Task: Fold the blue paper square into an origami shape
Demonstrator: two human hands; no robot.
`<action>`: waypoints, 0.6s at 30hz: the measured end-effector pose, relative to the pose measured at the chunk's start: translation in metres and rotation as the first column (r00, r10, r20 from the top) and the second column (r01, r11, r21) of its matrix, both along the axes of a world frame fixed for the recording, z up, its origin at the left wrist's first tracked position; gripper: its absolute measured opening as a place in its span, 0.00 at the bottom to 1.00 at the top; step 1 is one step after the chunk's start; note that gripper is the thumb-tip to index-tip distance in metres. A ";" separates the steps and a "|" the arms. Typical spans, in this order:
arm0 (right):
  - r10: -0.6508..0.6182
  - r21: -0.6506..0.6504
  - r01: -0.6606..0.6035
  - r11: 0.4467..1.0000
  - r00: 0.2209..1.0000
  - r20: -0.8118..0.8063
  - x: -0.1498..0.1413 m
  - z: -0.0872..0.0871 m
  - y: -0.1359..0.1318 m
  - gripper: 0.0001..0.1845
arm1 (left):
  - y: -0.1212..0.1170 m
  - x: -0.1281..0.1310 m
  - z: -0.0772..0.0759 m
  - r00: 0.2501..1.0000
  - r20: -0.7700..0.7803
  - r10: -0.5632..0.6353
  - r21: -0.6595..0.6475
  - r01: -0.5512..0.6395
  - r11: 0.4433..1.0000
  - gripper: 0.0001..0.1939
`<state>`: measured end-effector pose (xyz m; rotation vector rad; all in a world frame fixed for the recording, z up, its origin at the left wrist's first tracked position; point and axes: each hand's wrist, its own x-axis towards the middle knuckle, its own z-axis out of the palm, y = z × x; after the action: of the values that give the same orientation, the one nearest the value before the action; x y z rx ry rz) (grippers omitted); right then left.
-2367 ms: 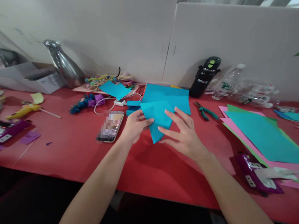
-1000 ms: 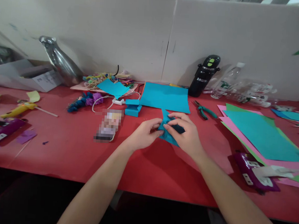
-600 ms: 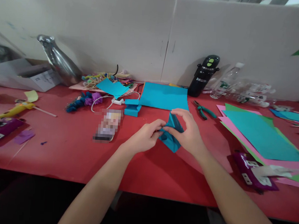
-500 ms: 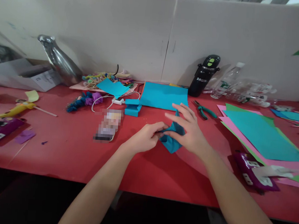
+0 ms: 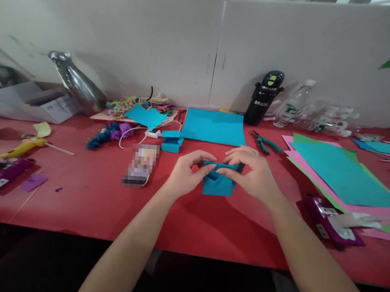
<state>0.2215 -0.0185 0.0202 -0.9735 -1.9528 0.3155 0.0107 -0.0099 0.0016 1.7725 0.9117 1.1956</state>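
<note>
A folded blue paper box point(image 5: 217, 187) is held between my two hands over the red table point(image 5: 189, 225). My left hand point(image 5: 190, 172) pinches its upper left edge between thumb and fingers. On the opposite side, my right hand point(image 5: 251, 170) grips the upper right edge, thumb in front and fingers behind. The front face hangs toward me, and a darker fold shows below the left thumb. My fingers hide much of the far side. A second small folded blue paper piece point(image 5: 171, 142) stands to the left, apart from my hands.
Behind lies a blue sheet point(image 5: 213, 126). Left are a phone point(image 5: 140, 164), purple and blue crafted flowers point(image 5: 110, 135) and a steel jug point(image 5: 77, 84). Right are pliers point(image 5: 267, 143), coloured paper sheets point(image 5: 336, 173), a purple device point(image 5: 333, 224) and a black bottle point(image 5: 264, 97).
The blue paper box has turned so a flat face points toward me. My right hand has gone from spread fingers to gripping its upper right edge.
</note>
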 end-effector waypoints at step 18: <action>0.122 -0.346 -0.121 0.930 0.992 -0.019 -0.003 0.006 -0.007 0.13 | 0.006 -0.011 0.005 0.994 0.013 -0.104 -0.091 0.105 0.990 0.11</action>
<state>0.2188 -0.0257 0.0258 -1.0744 -2.0035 0.7506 -0.0007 -0.0040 0.0068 1.7195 0.8448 1.0764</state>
